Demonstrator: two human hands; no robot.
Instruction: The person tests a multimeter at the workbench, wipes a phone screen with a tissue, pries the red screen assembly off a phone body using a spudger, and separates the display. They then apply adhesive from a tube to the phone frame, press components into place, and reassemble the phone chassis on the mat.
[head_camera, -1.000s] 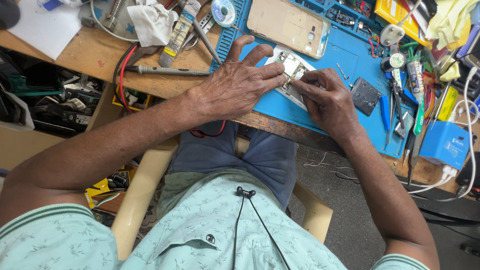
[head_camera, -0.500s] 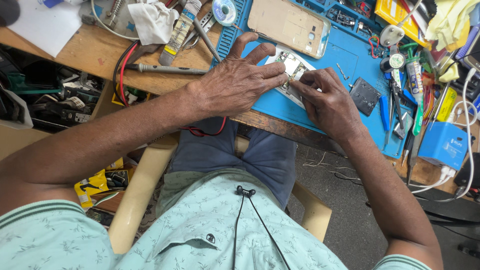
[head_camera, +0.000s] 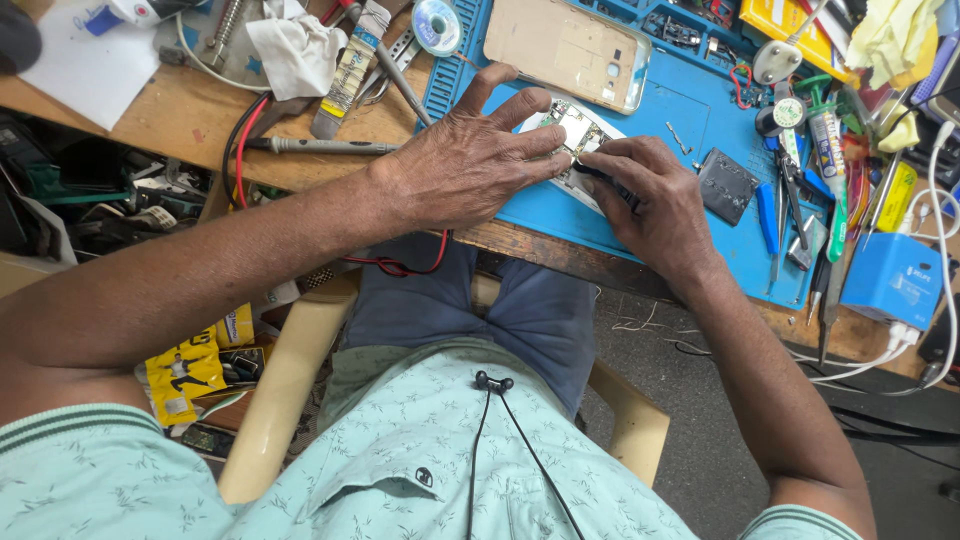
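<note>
An opened phone (head_camera: 577, 130) with its circuit board showing lies on a blue work mat (head_camera: 660, 215). My left hand (head_camera: 470, 160) rests flat on the phone's left part, fingers spread, pressing it down. My right hand (head_camera: 655, 195) pinches a thin dark tool (head_camera: 597, 172) whose tip touches the board; most of the tool is hidden by my fingers. A beige phone back cover (head_camera: 567, 50) lies farther back on the mat. A small dark square part (head_camera: 727, 185) sits just right of my right hand.
Tweezers, pliers and screwdrivers (head_camera: 800, 215) lie at the mat's right. A blue charger box (head_camera: 893, 280) with white cables stands at the right edge. A multimeter probe (head_camera: 320, 146), red and black leads, a glue tube (head_camera: 345, 72), a solder spool (head_camera: 436, 26) and a rag (head_camera: 295, 50) crowd the wooden bench at left.
My hands stay on the phone; only my fingers shift slightly. The view has drifted a little.
</note>
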